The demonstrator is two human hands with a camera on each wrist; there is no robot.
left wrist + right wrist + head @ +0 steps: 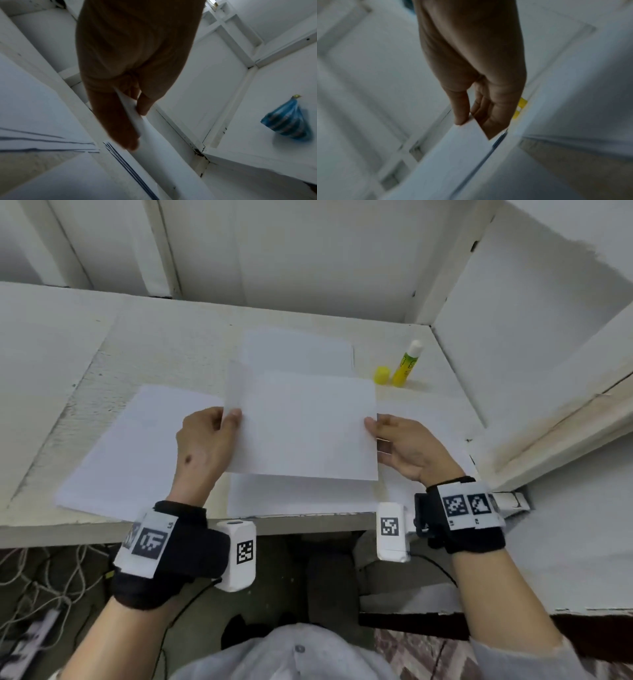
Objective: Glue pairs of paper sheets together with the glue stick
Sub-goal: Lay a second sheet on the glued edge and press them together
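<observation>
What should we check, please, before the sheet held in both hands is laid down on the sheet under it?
1. Left hand pinches the white paper sheet at its left edge: ok.
2. Right hand holds the sheet's right edge: ok.
3. Held sheet sits square over the white sheet lying at the table's front edge: not ok, it is tilted and offset.
4. Glue spread on either facing surface: cannot tell.
5. Yellow glue stick stands upright, clear of the sheets: ok.
6. Round yellow cap back on the stick: not ok, it lies beside it.
</observation>
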